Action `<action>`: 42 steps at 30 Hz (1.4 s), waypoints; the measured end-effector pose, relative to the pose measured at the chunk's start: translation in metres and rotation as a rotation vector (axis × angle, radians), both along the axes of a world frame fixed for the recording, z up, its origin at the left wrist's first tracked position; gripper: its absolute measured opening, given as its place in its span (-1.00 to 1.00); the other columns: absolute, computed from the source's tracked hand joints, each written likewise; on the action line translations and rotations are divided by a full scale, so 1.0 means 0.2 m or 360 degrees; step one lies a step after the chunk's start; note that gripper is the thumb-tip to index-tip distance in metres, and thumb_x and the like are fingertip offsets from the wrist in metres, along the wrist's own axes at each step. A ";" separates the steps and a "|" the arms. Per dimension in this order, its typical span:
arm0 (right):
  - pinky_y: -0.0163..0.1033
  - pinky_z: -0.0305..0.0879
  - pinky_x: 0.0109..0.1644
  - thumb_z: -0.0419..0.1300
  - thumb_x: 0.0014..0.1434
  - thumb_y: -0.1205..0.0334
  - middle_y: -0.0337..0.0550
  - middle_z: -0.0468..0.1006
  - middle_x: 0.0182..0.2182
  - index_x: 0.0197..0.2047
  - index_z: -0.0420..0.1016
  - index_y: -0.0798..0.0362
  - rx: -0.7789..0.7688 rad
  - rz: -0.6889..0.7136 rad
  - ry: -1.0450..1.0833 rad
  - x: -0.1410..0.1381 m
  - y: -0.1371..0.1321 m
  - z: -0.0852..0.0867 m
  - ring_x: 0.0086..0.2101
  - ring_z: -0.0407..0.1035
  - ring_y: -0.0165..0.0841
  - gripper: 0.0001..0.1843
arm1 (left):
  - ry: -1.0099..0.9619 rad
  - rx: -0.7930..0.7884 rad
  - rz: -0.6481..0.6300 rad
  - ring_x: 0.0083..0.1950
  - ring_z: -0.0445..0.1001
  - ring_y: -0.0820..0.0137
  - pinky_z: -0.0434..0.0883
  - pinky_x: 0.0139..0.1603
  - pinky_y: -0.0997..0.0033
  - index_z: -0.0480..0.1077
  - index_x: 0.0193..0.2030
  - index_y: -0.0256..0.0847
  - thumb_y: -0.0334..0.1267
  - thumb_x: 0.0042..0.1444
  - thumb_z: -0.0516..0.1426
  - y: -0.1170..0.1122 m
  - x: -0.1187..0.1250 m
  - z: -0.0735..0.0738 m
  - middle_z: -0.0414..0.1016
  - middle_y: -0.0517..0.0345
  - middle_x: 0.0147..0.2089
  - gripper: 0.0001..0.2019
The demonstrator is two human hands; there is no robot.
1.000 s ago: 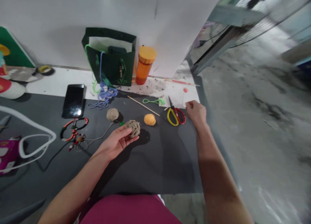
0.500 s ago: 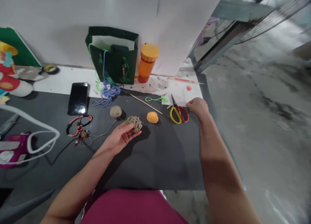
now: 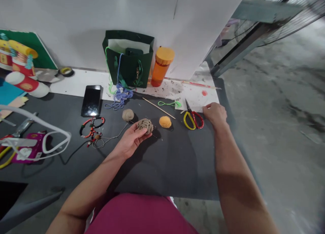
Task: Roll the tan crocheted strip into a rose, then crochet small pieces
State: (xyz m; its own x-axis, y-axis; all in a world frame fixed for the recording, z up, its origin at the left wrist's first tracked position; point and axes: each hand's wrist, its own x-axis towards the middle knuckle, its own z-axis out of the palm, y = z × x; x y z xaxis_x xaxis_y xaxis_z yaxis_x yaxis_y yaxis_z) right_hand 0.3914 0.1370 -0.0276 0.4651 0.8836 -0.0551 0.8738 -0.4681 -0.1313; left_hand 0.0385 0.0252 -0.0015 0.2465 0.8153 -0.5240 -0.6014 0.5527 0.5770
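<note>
My left hand (image 3: 132,139) is closed on a round, greyish-brown knotted piece of cord (image 3: 145,126), thumb on top. A beige ball of yarn (image 3: 128,115) lies just behind it, and an orange ball (image 3: 165,121) to its right. At the table's right end, my right hand (image 3: 215,114) rests with fingers curled by the edge of a white sheet; whatever its fingertips pinch is hidden. Scissors with one yellow and one red handle (image 3: 193,120) lie just left of that hand. Between the hands are a thin wooden stick (image 3: 158,108) and a green loop of cord (image 3: 169,103).
Along the wall stand a dark green paper bag (image 3: 127,63) and an orange jar (image 3: 161,66), with blue yarn (image 3: 120,96) in front. To the left lie a black phone (image 3: 91,100), a beaded bracelet (image 3: 91,128), a white cable (image 3: 66,136), tape (image 3: 66,71) and a purple box (image 3: 31,148).
The view has turned slightly left, so everything sits further right in the picture. My left hand keeps hold of the knotted cord; my right hand stays beside the scissors.
</note>
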 end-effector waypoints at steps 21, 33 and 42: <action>-0.08 0.44 -0.02 0.11 0.28 0.12 0.22 0.65 -0.03 -0.04 0.64 0.14 -0.0084 -0.0226 0.0060 -0.05 0.01 0.10 0.00 0.55 -0.02 -0.63 | 0.0012 -0.0153 -0.0050 -0.10 0.65 0.39 0.60 0.11 0.34 0.58 -0.19 -0.25 -0.47 0.12 0.28 0.02 -0.04 0.00 0.67 0.11 -0.15 -0.88; -0.07 0.43 0.05 0.22 0.08 0.41 0.40 0.61 -0.05 0.06 0.54 0.32 -0.0125 -0.0233 0.0090 -0.10 0.15 0.08 0.08 0.50 0.03 -0.56 | 0.0026 -0.0138 -0.0057 -0.10 0.65 0.37 0.60 0.08 0.33 0.59 -0.18 -0.26 -0.46 0.08 0.32 0.02 -0.03 -0.02 0.68 0.09 -0.14 -0.85; 0.09 0.37 0.16 0.11 0.14 0.42 0.50 0.53 0.03 0.14 0.42 0.41 -0.0044 -0.0123 0.0160 -0.13 0.07 0.05 0.11 0.45 0.13 -0.51 | -0.0003 -0.0194 0.0032 -0.11 0.66 0.35 0.61 0.09 0.28 0.58 -0.23 -0.27 -0.50 0.14 0.27 0.01 -0.03 0.01 0.69 0.08 -0.17 -0.90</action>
